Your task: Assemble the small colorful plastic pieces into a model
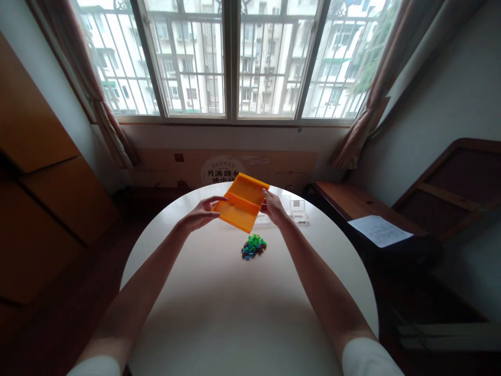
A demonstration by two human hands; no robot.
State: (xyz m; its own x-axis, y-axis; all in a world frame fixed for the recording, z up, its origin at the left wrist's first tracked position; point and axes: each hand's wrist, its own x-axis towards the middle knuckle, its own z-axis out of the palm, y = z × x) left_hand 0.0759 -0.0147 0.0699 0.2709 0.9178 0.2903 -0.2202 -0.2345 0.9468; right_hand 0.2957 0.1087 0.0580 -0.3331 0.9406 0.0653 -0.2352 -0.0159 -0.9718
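Observation:
Between my two hands an orange plastic box point(238, 211) is held up, tilted, over the far part of the table. It looks opened out in two halves, joined along a ridge across the middle. My left hand point(201, 213) grips its left edge between thumb and fingers. At the upper right side, my right hand point(273, 205) pinches the edge, thumb on top and the other fingers partly hidden. Just below the box lies a heap of small bricks point(254, 247), green on top with blue and dark brown pieces beneath, touched by neither hand.
Clear plastic boxes point(298, 206) stand at the table's far right, partly behind my right hand. The round white table point(235, 313) reaches under both arms. To the right, a printed sheet point(379, 231) lies near a wooden bench point(368, 201). A barred window spans the back.

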